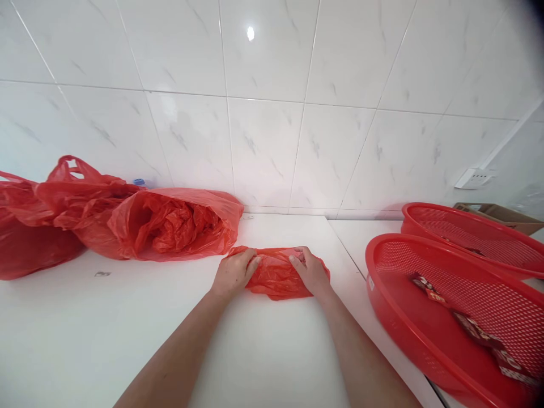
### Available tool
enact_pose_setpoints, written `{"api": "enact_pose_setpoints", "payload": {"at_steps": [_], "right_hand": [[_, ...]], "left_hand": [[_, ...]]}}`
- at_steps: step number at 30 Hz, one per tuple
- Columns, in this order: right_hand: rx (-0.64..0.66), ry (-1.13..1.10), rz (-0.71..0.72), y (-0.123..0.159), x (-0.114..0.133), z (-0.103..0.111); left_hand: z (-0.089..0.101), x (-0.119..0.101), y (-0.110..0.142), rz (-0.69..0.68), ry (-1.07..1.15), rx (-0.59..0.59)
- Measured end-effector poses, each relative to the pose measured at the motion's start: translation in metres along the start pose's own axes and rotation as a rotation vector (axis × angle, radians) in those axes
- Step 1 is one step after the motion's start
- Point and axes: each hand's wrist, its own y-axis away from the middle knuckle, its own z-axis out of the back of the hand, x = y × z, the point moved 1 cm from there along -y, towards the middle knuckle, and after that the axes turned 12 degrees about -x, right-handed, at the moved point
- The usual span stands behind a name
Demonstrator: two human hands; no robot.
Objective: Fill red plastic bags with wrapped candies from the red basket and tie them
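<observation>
A small crumpled red plastic bag (276,277) lies on the white counter (127,317) near the tiled wall. My left hand (233,273) grips its left end with curled fingers. My right hand (309,271) grips its right end, fingers closed on the plastic. The bag is bunched between both hands.
A large open red bag stuffed with more red bags (174,224) lies to the left, with other full red bags (38,226) behind it. Two red perforated baskets (382,294) (467,226) stand at the right; the nearer holds packaged strips (476,328). A cardboard box (501,215) sits behind.
</observation>
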Motion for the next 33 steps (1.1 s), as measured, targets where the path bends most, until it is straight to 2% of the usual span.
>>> {"api": "enact_pose_setpoints", "payload": {"at_steps": [4,8,13,15,17,20,22,24,26,30,33], "right_hand": [[0.012,0.183,0.072,0.001,0.003,-0.005],[0.015,0.321,0.098,-0.001,0.000,-0.010],[0.002,0.302,0.051,0.000,-0.004,-0.008],[-0.034,0.257,0.017,0.001,-0.005,-0.006],[-0.072,0.219,-0.012,0.002,-0.004,-0.004],[-0.174,0.229,0.041,0.004,0.002,-0.001],[-0.251,0.264,0.136,0.006,0.009,0.000],[-0.289,0.304,0.222,0.010,0.016,-0.003],[-0.273,0.345,0.265,0.014,0.021,-0.007],[-0.156,0.392,0.196,0.017,0.018,-0.017],[-0.095,0.397,0.177,0.018,0.015,-0.016]], "left_hand": [[-0.004,-0.004,0.002,-0.087,-0.109,-0.026],[-0.011,-0.005,0.009,-0.284,-0.005,-0.011],[-0.017,-0.001,0.016,-0.220,0.060,0.036],[-0.016,-0.001,0.015,-0.234,0.096,-0.021],[-0.013,-0.001,0.013,-0.236,0.101,-0.167],[-0.010,0.001,0.011,-0.146,0.032,-0.424],[-0.012,0.005,0.011,-0.069,0.014,-0.481],[-0.015,0.010,0.011,-0.012,0.053,-0.457],[-0.018,0.015,0.011,0.044,0.110,-0.425],[-0.021,0.022,0.012,0.169,0.184,-0.380],[-0.022,0.025,0.012,0.244,0.198,-0.367]]}}
